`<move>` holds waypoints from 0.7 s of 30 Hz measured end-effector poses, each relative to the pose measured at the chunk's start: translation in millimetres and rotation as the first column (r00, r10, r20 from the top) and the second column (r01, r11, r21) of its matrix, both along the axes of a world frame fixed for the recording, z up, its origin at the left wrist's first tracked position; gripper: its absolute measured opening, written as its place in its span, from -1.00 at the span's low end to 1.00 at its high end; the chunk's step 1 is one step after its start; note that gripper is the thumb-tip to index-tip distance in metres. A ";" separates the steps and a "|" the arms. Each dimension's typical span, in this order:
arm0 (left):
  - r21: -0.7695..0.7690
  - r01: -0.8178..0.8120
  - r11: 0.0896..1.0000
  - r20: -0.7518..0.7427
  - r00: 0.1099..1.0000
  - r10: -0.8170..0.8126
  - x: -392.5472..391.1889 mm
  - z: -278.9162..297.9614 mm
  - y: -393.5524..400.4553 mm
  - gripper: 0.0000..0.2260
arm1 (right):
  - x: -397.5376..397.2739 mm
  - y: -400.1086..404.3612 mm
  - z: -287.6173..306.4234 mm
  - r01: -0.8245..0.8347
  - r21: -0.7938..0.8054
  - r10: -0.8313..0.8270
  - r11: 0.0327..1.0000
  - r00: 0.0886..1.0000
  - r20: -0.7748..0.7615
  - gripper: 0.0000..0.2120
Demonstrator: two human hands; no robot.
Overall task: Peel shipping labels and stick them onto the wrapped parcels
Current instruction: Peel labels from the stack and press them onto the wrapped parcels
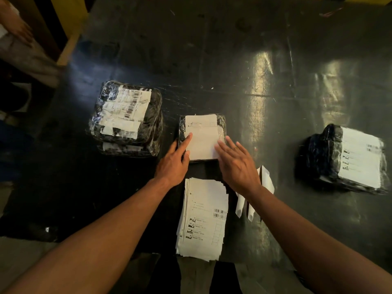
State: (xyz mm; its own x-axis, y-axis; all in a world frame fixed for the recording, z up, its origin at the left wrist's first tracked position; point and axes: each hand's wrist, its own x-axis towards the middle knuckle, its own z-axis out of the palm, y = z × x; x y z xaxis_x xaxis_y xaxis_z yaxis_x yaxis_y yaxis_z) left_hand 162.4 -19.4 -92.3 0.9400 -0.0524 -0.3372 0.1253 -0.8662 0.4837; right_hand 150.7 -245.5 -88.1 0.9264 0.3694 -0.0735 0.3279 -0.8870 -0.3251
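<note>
Your left hand (174,164) and right hand (235,164): flat, fingers straight on label (202,143) | middle parcel (221,122): soft, slippery wrap | smooth outward from centre.

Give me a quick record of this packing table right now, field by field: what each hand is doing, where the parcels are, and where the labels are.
left hand: left hand, fingers straight, pressing the label on the middle parcel
right hand: right hand, flat, fingers straight, on the label's right edge
left parcels: stack of wrapped parcels, labelled
right parcel: wrapped parcel, labelled, apart from the others
label stack: stack of labels, near table edge, between the arms
backing strips: peeled strips, right of the stack
surface: dark table
</note>
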 end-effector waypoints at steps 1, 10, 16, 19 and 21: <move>-0.008 -0.001 1.000 -0.006 1.000 0.001 -0.7 0.9 -1.1 -0.48 | 4.9 5.6 0.5 0.026 0.027 -0.025 0.999 0.999 -0.040 -0.50; 0.382 0.373 0.845 0.143 0.880 -0.453 -35.0 -1.5 -13.6 -0.38 | 12.8 13.6 -10.2 -0.017 -0.050 0.010 0.999 0.991 -0.130 -0.37; 0.405 0.404 0.820 0.047 0.887 -0.460 -47.7 5.8 10.2 -0.38 | 12.8 11.9 -8.4 -0.029 -0.068 0.021 0.997 0.993 -0.117 -0.33; 0.414 0.396 0.820 0.010 0.898 -0.439 -52.6 13.1 20.9 -0.35 | 14.6 12.1 -8.7 -0.020 -0.076 0.009 0.997 0.991 -0.135 -0.31; 0.422 0.387 0.820 -0.024 0.909 -0.416 -55.2 18.0 18.2 -0.33 | 14.2 13.3 -8.9 -0.008 -0.067 -0.002 0.998 0.991 -0.137 -0.32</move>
State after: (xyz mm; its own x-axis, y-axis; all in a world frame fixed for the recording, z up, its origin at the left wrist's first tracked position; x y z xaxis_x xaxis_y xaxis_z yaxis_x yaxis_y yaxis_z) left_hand 107.2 -1.2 -74.3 0.8868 -0.3017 -0.3501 -0.2963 -0.9525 0.0702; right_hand 164.9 -232.2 -97.0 0.9048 0.3620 -0.2243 0.2871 -0.9075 -0.3065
